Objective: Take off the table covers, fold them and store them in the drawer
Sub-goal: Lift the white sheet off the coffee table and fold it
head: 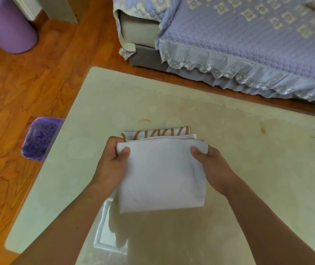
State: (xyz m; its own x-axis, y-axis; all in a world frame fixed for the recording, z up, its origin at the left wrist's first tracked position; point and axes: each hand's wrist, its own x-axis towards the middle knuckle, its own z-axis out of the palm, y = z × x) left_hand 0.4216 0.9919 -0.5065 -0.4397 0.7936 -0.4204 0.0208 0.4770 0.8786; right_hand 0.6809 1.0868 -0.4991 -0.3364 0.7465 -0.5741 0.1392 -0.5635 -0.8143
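Table top (229, 131) bare right and beyond folded cover (160, 175); purple bin (38, 138) flanks left edge; sofa (248, 35) upper right.

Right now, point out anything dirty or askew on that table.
Two orange stains mark the bare table: a streak just beyond the folded cover, another toward the right. The cover's layers sit unevenly at the far edge, patterned side peeking out.

The folded table cover (161, 175) is matt white cloth. The tabletop (229, 131) looks glossy, stone-like (it mirrors a window). The floor (28, 83) is polished wood; the sofa cover (248, 44) is quilted, lace-edged fabric.
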